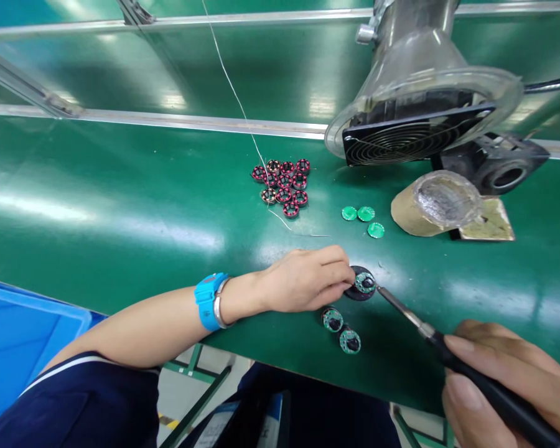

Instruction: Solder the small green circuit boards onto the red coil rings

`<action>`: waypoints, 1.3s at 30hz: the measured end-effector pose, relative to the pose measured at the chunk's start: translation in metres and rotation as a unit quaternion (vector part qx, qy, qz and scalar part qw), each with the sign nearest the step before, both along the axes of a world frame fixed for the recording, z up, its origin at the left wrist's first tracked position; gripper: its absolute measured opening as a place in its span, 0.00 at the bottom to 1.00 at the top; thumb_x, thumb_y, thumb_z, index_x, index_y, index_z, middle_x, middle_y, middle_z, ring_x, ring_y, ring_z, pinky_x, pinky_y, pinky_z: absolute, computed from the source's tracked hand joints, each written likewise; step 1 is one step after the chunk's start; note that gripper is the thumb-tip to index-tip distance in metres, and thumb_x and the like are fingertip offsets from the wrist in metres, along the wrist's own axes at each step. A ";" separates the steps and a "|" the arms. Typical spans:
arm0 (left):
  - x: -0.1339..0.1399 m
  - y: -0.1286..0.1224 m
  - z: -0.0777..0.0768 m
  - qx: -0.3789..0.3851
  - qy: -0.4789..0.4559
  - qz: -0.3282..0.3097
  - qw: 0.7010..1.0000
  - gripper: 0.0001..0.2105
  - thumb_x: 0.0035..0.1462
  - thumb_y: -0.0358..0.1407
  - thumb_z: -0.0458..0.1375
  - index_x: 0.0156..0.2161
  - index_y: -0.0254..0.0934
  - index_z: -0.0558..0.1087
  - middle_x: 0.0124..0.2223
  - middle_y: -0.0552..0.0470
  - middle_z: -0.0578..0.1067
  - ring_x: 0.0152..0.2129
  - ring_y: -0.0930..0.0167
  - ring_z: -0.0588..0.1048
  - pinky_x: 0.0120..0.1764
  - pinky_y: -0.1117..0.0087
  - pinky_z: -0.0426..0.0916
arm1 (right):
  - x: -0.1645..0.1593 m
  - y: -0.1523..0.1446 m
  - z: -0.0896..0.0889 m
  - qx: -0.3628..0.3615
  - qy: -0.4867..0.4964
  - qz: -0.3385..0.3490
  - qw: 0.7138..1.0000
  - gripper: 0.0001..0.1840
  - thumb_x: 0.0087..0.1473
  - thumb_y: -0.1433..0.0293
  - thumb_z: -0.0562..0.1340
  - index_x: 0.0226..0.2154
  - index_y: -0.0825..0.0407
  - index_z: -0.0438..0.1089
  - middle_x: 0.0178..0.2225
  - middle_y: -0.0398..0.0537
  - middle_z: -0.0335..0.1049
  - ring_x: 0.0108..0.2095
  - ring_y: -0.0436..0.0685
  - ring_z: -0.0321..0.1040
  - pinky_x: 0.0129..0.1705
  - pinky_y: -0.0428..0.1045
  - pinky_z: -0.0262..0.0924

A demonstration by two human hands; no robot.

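My left hand (310, 278) rests on the green bench with its fingers closed at the edge of a small round circuit board (364, 282), which sits on a black round base (358, 294). Whether the fingertips pinch the board or the base is hidden. My right hand (508, 379) grips a soldering iron (441, 348) by its black handle. The iron's tip meets the right edge of that board. Two more round boards with black centres (333, 320) lie just below, near the bench's front edge.
Several red-and-black wound coil rings (284, 181) are grouped behind my left hand, with solder wire (236, 93) hanging over them. Three green discs (366, 214) lie beside a tan cup (415, 205). A fume hood with a fan (410, 140) overhangs the back right. A blue bin (23, 354) stands left.
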State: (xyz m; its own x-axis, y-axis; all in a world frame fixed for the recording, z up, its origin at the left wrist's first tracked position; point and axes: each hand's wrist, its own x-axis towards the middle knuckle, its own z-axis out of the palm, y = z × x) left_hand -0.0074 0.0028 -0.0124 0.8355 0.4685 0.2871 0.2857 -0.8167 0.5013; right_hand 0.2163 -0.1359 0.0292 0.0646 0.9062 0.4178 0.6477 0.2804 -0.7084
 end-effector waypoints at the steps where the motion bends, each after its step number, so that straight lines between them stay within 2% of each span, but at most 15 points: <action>1: 0.000 0.000 0.000 0.000 -0.004 0.002 1.000 0.07 0.64 0.33 0.51 0.42 0.38 0.71 0.42 0.53 0.75 0.34 0.76 0.74 0.31 0.77 0.69 | -0.001 0.001 0.001 0.011 0.003 -0.008 1.000 0.15 0.50 0.75 0.62 0.42 0.46 0.74 0.27 0.45 0.70 0.29 0.55 0.70 0.36 0.56 0.66; 5: -0.004 0.002 0.007 0.011 -0.023 0.007 1.000 0.06 0.63 0.33 0.52 0.42 0.37 0.71 0.41 0.53 0.75 0.35 0.76 0.75 0.36 0.77 0.71 | -0.001 0.003 0.000 0.029 0.015 -0.033 0.999 0.17 0.49 0.77 0.62 0.41 0.45 0.74 0.27 0.45 0.70 0.27 0.55 0.68 0.33 0.56 0.63; 7: -0.011 0.006 0.016 0.037 -0.013 0.038 0.999 0.07 0.61 0.33 0.53 0.43 0.37 0.71 0.41 0.52 0.75 0.36 0.75 0.75 0.34 0.76 0.71 | 0.001 0.001 -0.002 0.022 0.031 -0.038 0.999 0.17 0.50 0.77 0.62 0.42 0.44 0.74 0.29 0.45 0.70 0.29 0.55 0.68 0.32 0.56 0.62; 9: -0.021 0.012 0.027 0.067 0.048 0.104 0.991 0.08 0.59 0.33 0.55 0.44 0.37 0.71 0.43 0.50 0.75 0.35 0.72 0.75 0.29 0.75 0.69 | 0.002 -0.002 -0.003 0.017 0.034 -0.045 0.998 0.17 0.50 0.77 0.62 0.43 0.44 0.74 0.30 0.46 0.69 0.30 0.56 0.68 0.31 0.55 0.61; 11: -0.030 0.018 0.035 0.088 0.153 0.167 0.970 0.11 0.57 0.35 0.57 0.45 0.36 0.71 0.45 0.48 0.74 0.31 0.70 0.75 0.25 0.72 0.66 | 0.001 -0.003 -0.003 0.014 0.029 -0.046 0.998 0.17 0.51 0.77 0.62 0.43 0.44 0.73 0.31 0.46 0.69 0.31 0.56 0.68 0.31 0.56 0.61; 13: -0.036 0.023 0.039 0.091 0.240 0.191 0.948 0.09 0.58 0.36 0.57 0.44 0.35 0.72 0.43 0.48 0.73 0.28 0.69 0.74 0.23 0.71 0.64 | 0.000 -0.003 -0.001 0.010 0.025 -0.041 0.999 0.18 0.51 0.77 0.62 0.44 0.45 0.73 0.32 0.46 0.70 0.31 0.56 0.68 0.31 0.55 0.62; 16: -0.037 0.027 0.039 0.067 0.262 0.175 0.947 0.06 0.62 0.33 0.54 0.38 0.37 0.73 0.38 0.50 0.74 0.28 0.70 0.74 0.24 0.71 0.63 | -0.002 -0.001 0.003 0.013 0.016 -0.036 0.999 0.17 0.51 0.78 0.62 0.43 0.46 0.72 0.32 0.46 0.69 0.30 0.55 0.67 0.30 0.54 0.62; 20: -0.032 0.019 0.042 0.016 0.104 0.100 0.989 0.06 0.63 0.33 0.55 0.37 0.37 0.74 0.34 0.53 0.75 0.32 0.73 0.75 0.32 0.74 0.67 | -0.003 0.000 0.005 0.018 0.008 -0.022 1.000 0.17 0.52 0.77 0.61 0.44 0.46 0.72 0.30 0.46 0.69 0.30 0.55 0.68 0.30 0.53 0.64; 23: -0.028 0.006 0.043 0.037 0.033 0.064 0.997 0.06 0.64 0.35 0.55 0.39 0.39 0.75 0.34 0.55 0.75 0.29 0.77 0.74 0.29 0.77 0.66 | -0.005 0.002 0.005 0.018 -0.014 0.002 1.000 0.16 0.51 0.76 0.62 0.43 0.47 0.72 0.30 0.45 0.70 0.30 0.55 0.70 0.29 0.52 0.65; 26: -0.025 -0.004 0.039 0.111 0.049 0.053 0.991 0.07 0.64 0.36 0.54 0.39 0.40 0.75 0.33 0.56 0.74 0.24 0.77 0.72 0.23 0.74 0.61 | -0.007 0.007 0.005 0.037 -0.044 0.031 0.998 0.14 0.50 0.76 0.62 0.41 0.48 0.71 0.29 0.43 0.70 0.27 0.53 0.70 0.26 0.50 0.65; 30: -0.023 -0.009 0.038 0.170 0.064 0.057 0.982 0.08 0.64 0.34 0.53 0.36 0.39 0.75 0.30 0.56 0.72 0.22 0.76 0.69 0.21 0.71 0.59 | -0.010 0.012 0.002 0.055 -0.047 0.051 0.996 0.15 0.50 0.77 0.61 0.41 0.49 0.71 0.27 0.42 0.70 0.27 0.53 0.71 0.25 0.50 0.65; 39: -0.021 -0.011 0.043 0.212 0.074 0.065 0.972 0.09 0.63 0.31 0.53 0.33 0.39 0.75 0.28 0.56 0.71 0.21 0.75 0.68 0.21 0.70 0.61 | -0.011 0.014 -0.001 0.063 -0.057 0.047 0.995 0.16 0.50 0.77 0.61 0.41 0.47 0.72 0.26 0.42 0.70 0.26 0.54 0.71 0.23 0.51 0.65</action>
